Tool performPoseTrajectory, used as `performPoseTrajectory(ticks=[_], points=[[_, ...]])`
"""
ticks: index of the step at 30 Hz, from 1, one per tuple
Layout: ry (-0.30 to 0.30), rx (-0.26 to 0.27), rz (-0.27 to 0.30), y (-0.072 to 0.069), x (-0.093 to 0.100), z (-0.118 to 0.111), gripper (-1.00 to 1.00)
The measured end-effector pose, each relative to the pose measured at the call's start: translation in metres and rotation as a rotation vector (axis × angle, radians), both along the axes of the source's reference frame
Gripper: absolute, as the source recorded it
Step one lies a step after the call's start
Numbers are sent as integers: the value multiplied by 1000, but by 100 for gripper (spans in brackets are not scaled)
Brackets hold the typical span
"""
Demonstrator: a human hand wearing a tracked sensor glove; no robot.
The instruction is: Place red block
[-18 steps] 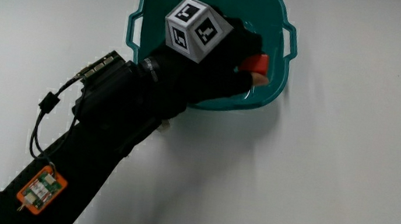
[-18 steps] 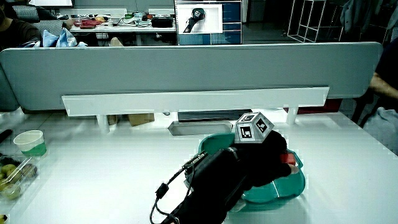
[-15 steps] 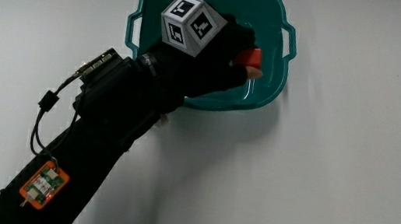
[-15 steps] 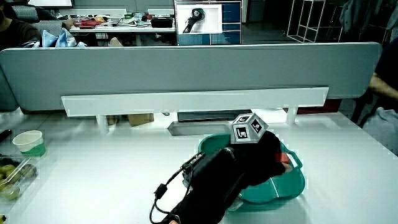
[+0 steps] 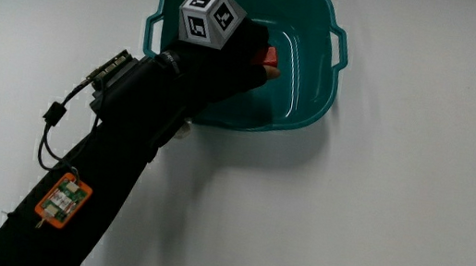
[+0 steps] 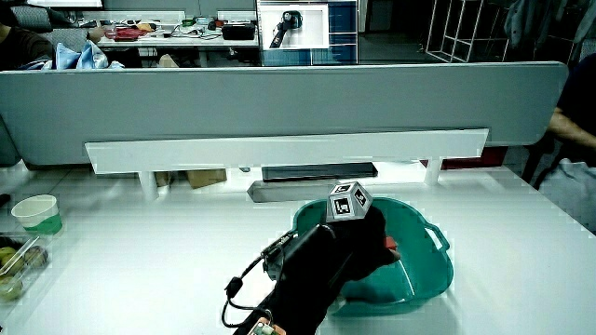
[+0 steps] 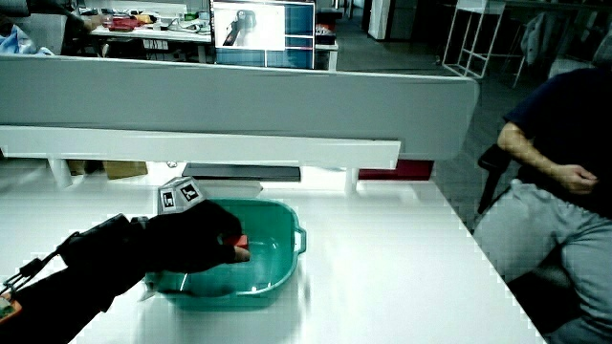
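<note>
The hand hangs inside the teal basin on the white counter, fingers pinching the red block, which should be lowered near the basin floor before the fingers let go, so it does not bounce.

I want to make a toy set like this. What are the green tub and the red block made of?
The tub looks like smooth, glossy moulded plastic: pale streaks of light shine on its inner wall, and its handles are formed in one piece with the rim. The block is mostly hidden in the hand; only a plain red corner shows, so plastic or painted wood, I cannot tell which.
</note>
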State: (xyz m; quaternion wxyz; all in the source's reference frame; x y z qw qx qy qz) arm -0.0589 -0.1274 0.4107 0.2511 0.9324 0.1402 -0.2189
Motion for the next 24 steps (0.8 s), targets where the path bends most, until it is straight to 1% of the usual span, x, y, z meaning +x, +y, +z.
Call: performPoseTrajectory(ticks=[1, 4, 6, 8, 12, 13, 14, 15, 17, 19, 22, 23, 24], points=[[7, -12, -3, -1, 0, 5, 0], [-27, -34, -9, -2, 0, 9, 0], [-39, -32, 0, -3, 0, 17, 0], [-44, -50, -11, -3, -1, 21, 0], [-60, -66, -14, -2, 0, 26, 0], [-67, -60, -13, -2, 0, 29, 0], [-61, -70, -5, -3, 1, 33, 0], [-71, -75, -14, -2, 1, 33, 0], [-73, -94, -9, -1, 2, 37, 0], [-81, -96, -6, -1, 1, 43, 0], [-81, -105, -4, -1, 2, 45, 0], [-93, -109, -4, 0, 3, 44, 0], [-88, -105, 1, 0, 3, 47, 0]])
